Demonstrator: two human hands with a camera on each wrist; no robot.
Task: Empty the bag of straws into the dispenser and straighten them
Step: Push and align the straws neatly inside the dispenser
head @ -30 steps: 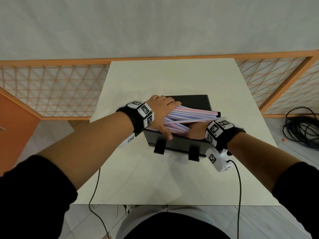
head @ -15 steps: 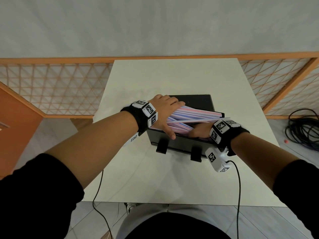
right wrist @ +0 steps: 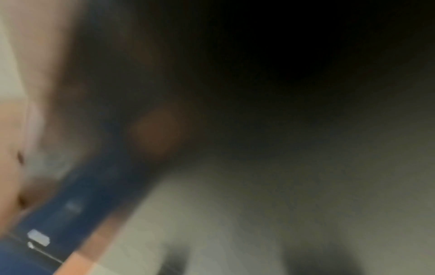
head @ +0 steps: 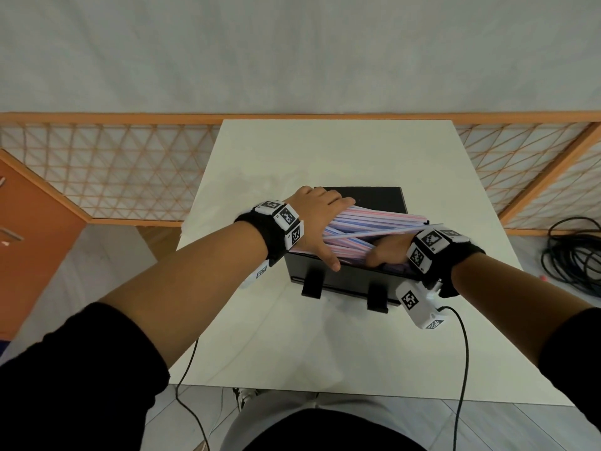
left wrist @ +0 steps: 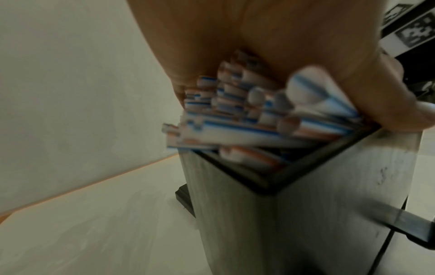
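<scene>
A black box-shaped dispenser (head: 344, 278) stands on the white table (head: 292, 336), its open top heaped with pink, blue and white striped straws (head: 374, 222). My left hand (head: 320, 222) lies over their left ends, fingers stretched along the top and thumb down the front rim. In the left wrist view the palm (left wrist: 259, 33) presses the uneven straw ends (left wrist: 235, 121) above the dispenser's corner (left wrist: 306, 214). My right hand (head: 387, 252) is dug into the pile's right front, its fingers hidden. One loose straw (head: 390, 231) slants across the heap. The right wrist view is dark and blurred.
Two black feet (head: 312, 286) stick out at the dispenser's front. A wooden lattice railing (head: 113, 170) runs behind and beside the table. A coil of black cable (head: 572, 258) lies on the floor at the right. Wrist-camera cables (head: 461, 353) hang over the table's near edge.
Both hands stay on the straws in nearly the same places. The view has drifted slightly, and the loose straw still lies across the heap.
</scene>
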